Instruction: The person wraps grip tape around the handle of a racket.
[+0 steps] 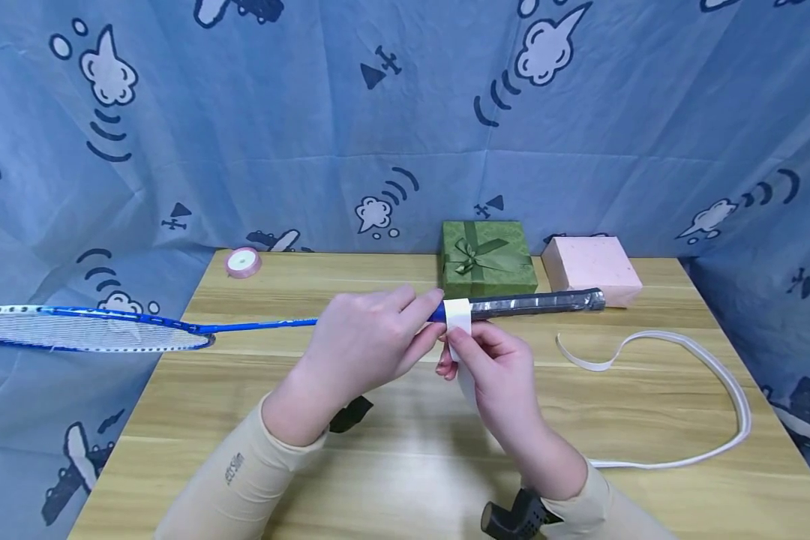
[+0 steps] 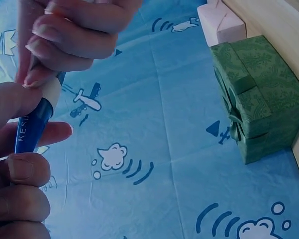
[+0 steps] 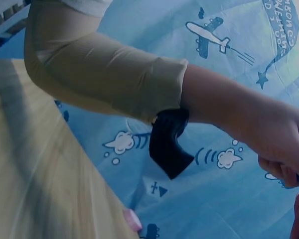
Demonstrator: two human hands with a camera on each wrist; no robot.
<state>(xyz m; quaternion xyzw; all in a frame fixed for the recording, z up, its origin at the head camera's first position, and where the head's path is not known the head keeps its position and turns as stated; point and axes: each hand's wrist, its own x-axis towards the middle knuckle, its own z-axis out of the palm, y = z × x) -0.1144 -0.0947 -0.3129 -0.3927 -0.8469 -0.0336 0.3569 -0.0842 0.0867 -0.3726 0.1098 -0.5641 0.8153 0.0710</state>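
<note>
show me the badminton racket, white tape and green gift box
Badminton racket (image 1: 263, 325), head view: blue shaft
White tape (image 1: 457, 316), head view: upper part
Green gift box (image 1: 490, 258), head view: ribboned top

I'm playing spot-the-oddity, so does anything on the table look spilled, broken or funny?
Nothing looks spilled or broken. The only slightly odd thing is the loose white strip: it curves untidily across the right side of the table, one end curling, rather than lying straight.

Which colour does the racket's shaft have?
The shaft is blue; it shows best in the head view.
</note>
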